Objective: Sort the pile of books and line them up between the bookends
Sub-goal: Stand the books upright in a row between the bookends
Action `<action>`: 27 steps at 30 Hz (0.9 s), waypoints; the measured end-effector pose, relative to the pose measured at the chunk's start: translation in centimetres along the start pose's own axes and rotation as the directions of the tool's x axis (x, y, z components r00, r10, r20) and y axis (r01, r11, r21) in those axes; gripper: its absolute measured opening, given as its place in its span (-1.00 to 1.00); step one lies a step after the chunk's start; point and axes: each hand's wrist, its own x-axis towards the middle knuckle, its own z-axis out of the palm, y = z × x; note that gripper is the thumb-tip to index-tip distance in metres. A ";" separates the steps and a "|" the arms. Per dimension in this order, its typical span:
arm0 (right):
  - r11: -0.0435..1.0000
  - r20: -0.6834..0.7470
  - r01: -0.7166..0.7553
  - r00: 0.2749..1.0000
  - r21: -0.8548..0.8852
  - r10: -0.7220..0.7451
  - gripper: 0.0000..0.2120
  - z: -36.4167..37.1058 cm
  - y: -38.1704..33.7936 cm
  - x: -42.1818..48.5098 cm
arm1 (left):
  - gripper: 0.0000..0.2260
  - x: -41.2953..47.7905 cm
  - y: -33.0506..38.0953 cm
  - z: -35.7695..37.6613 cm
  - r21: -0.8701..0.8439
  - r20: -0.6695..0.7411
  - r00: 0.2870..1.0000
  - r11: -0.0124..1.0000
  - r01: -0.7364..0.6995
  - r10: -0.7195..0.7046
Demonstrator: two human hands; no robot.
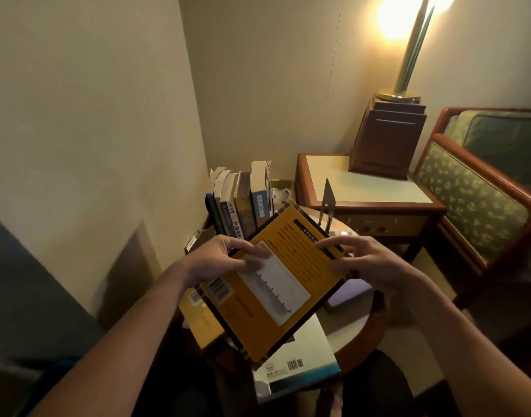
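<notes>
I hold a large orange book (pixel 258 314) with a barcode and a white panel flat above the round table (pixel 348 323). My left hand (pixel 219 260) grips its left edge, thumb on the cover. My right hand (pixel 369 260) holds its right edge, fingers spread over the top. Behind it several books (pixel 243 203) stand upright in a row at the table's far side. A metal bookend (pixel 327 203) stands to their right with a gap between. Under the orange book lie a pale book with a barcode (pixel 300 362), another orange book (pixel 201 323) and a purple book (pixel 348 293).
A wooden side table (pixel 363 188) stands behind, bearing a brown box (pixel 384 139) and a lit lamp (pixel 408 55). An upholstered chair (pixel 481 188) is at the right. The wall (pixel 92 115) is close on the left.
</notes>
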 end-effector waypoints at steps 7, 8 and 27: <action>0.930 0.064 0.073 0.997 -0.361 -0.053 -0.51 2.1 -0.7 -0.2 | -0.82 1.2 -0.5 1.3 -0.022 0.050 0.999 1.000 0.009 -0.007; 0.938 0.054 0.083 0.996 -0.337 -0.069 -0.50 2.1 -0.5 -0.4 | -0.85 1.4 -0.9 1.5 -0.034 0.048 0.999 0.999 0.019 -0.017; 0.994 -0.244 0.076 0.965 -0.080 -0.093 -0.50 2.2 0.5 -1.6 | -0.25 4.4 -4.3 11.8 0.521 -0.320 0.876 0.839 -0.156 0.361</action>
